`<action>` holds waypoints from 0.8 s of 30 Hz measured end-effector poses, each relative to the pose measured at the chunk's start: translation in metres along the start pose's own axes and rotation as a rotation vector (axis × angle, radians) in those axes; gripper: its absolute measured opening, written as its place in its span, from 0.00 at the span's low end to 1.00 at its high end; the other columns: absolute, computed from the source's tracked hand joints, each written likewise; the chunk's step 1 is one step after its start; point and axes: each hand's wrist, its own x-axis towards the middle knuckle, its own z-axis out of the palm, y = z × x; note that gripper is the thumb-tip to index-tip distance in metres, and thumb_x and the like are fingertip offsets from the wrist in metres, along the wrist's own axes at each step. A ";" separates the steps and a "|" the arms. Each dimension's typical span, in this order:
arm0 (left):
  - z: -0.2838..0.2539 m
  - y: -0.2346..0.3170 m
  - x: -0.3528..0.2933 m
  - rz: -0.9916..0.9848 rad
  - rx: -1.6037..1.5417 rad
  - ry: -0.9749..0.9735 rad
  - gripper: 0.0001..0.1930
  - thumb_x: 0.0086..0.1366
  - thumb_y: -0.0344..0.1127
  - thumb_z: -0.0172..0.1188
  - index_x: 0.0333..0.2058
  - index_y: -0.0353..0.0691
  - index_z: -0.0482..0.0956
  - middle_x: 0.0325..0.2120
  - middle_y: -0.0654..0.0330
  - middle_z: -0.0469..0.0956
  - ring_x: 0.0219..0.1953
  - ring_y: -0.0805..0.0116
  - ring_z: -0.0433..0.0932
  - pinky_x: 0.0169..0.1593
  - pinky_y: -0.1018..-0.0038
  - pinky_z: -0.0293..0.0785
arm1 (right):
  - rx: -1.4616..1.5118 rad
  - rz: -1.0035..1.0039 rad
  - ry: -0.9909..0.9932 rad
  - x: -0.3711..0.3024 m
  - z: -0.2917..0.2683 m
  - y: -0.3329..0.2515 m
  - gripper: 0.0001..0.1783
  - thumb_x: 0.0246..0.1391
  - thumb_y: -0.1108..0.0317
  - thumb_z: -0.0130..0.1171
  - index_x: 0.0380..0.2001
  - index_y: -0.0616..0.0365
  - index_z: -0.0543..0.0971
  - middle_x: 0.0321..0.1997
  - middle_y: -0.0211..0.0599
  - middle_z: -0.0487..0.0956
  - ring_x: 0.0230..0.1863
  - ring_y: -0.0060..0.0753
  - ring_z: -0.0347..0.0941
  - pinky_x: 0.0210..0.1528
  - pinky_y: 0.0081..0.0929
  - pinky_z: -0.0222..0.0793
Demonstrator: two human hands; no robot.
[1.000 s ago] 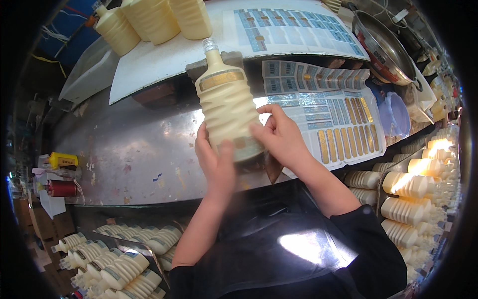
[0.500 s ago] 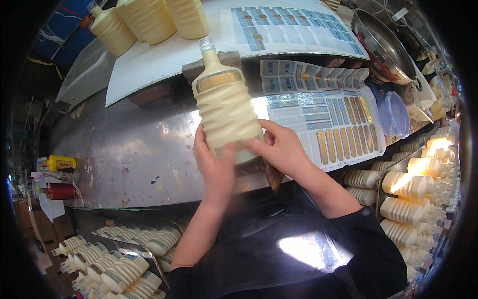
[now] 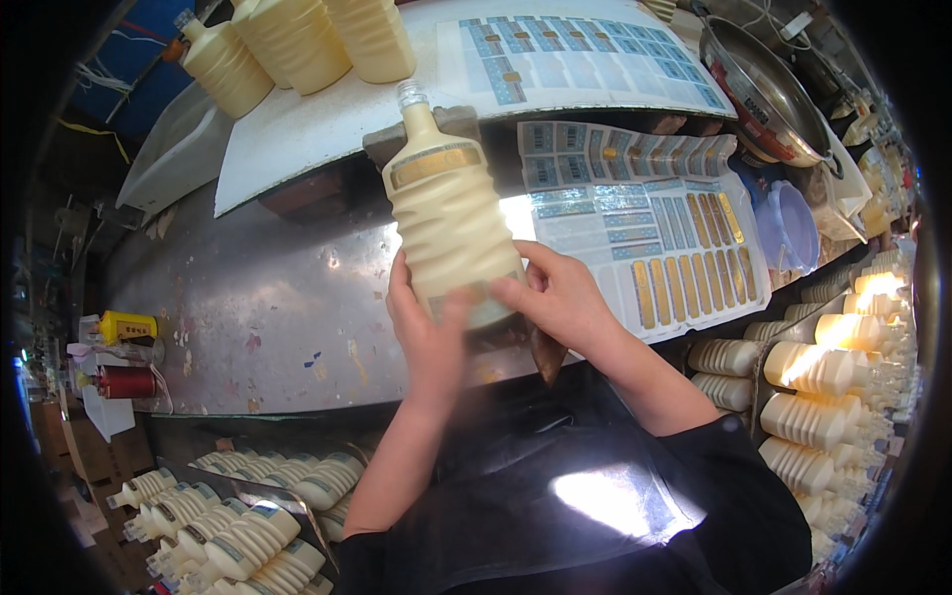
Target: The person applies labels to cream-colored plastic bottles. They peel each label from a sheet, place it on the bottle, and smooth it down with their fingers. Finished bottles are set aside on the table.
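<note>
- My left grip [image 3: 431, 337] is closed round the left side of the cream bottle [image 3: 454, 223], low down.
- My right grip [image 3: 565, 297] holds its lower right side, thumb over the front near the base.
- Bottle sits above the desk [image 3: 248, 297], neck pointing away from me, gold band [image 3: 436, 166] near the shoulder; grey-brown block [image 3: 461, 123] behind the neck, contact unclear.
- Desk: grey metal, shiny, scuffed, paint-like specks on the left.
- Label sheet [image 3: 645, 228] on the desk, right of the bottle, blue and gold strips.
- White board [image 3: 297, 149] raised at the far side, carrying standing bottles [image 3: 307, 50] and a second sheet [image 3: 585, 64].
- Far right: pan [image 3: 769, 89], purple tub [image 3: 788, 228].
- Left end: yellow container [image 3: 129, 325], red spool [image 3: 126, 382].
- More bottles lie stacked lower left [image 3: 238, 540] and right [image 3: 803, 418].
- Bright sunlight on the right-hand stack.
</note>
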 end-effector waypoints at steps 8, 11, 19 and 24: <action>-0.008 -0.016 -0.005 0.019 -0.327 -0.046 0.34 0.79 0.51 0.43 0.73 0.34 0.49 0.69 0.51 0.59 0.70 0.61 0.61 0.72 0.65 0.55 | 0.208 -0.011 -0.055 0.002 0.002 0.023 0.37 0.57 0.45 0.64 0.63 0.57 0.74 0.34 0.45 0.84 0.37 0.39 0.82 0.44 0.35 0.76; -0.011 -0.024 -0.007 0.078 -0.055 -0.063 0.34 0.79 0.48 0.45 0.73 0.35 0.48 0.70 0.51 0.58 0.70 0.62 0.60 0.72 0.65 0.55 | 0.087 0.032 -0.061 -0.003 0.003 0.013 0.38 0.57 0.45 0.65 0.65 0.55 0.72 0.34 0.45 0.84 0.36 0.38 0.82 0.44 0.34 0.76; -0.012 -0.019 -0.008 -0.003 -0.312 -0.076 0.32 0.79 0.45 0.45 0.73 0.34 0.50 0.70 0.52 0.58 0.70 0.62 0.60 0.72 0.65 0.54 | 0.092 0.011 -0.075 0.001 0.003 0.022 0.37 0.57 0.47 0.65 0.65 0.54 0.72 0.33 0.42 0.83 0.36 0.36 0.81 0.43 0.34 0.76; -0.006 -0.003 -0.007 -0.069 -0.408 -0.022 0.31 0.79 0.45 0.43 0.70 0.28 0.53 0.67 0.47 0.55 0.71 0.56 0.57 0.73 0.62 0.52 | 0.238 -0.014 -0.069 0.001 0.004 0.025 0.34 0.60 0.50 0.63 0.65 0.55 0.72 0.32 0.40 0.83 0.34 0.31 0.80 0.41 0.31 0.76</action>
